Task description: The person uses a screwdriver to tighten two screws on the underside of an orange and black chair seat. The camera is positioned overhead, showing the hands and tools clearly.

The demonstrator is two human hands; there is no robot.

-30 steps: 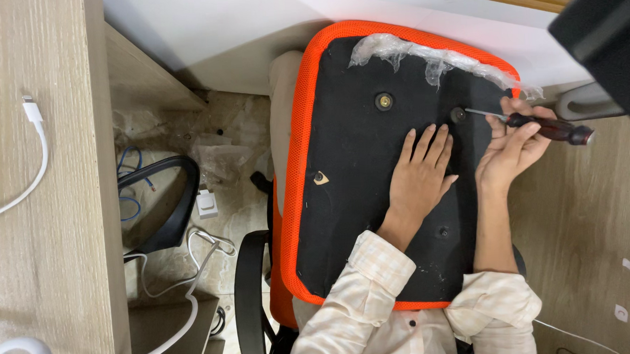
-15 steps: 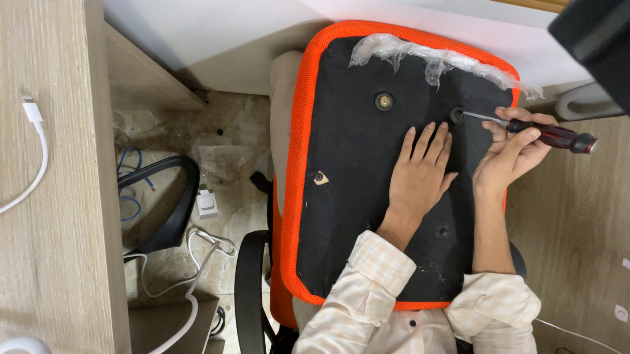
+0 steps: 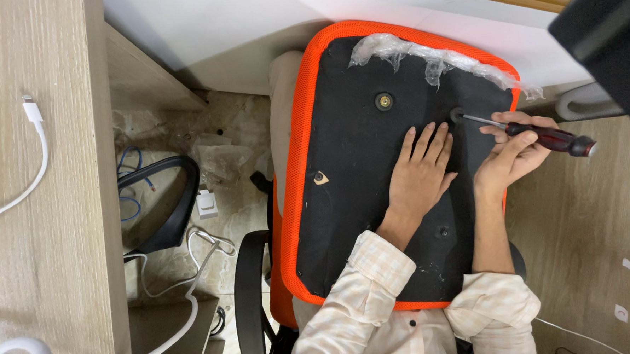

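Note:
An overturned chair seat (image 3: 351,196), black underneath with an orange mesh rim, lies in front of me. My left hand (image 3: 420,174) rests flat on the black underside, fingers spread. My right hand (image 3: 512,155) grips a screwdriver (image 3: 548,138) with a dark red and black handle. Its metal tip sits in a round screw fitting (image 3: 457,114) near the seat's far right. A second brass-coloured fitting (image 3: 384,101) lies to the left of it. Crumpled clear plastic wrap (image 3: 423,55) clings to the seat's far edge.
A wooden desk (image 3: 40,210) with a white cable (image 3: 34,161) stands at left. A black chair armrest (image 3: 164,205), white cords and a small adapter (image 3: 206,203) lie on the stone floor. Wooden panelling (image 3: 586,215) is at right, a grey armrest (image 3: 584,101) beyond it.
My right hand has shifted its hold on the screwdriver, the handle rolling and dipping slightly while the tip stays in the fitting. My left hand has not moved.

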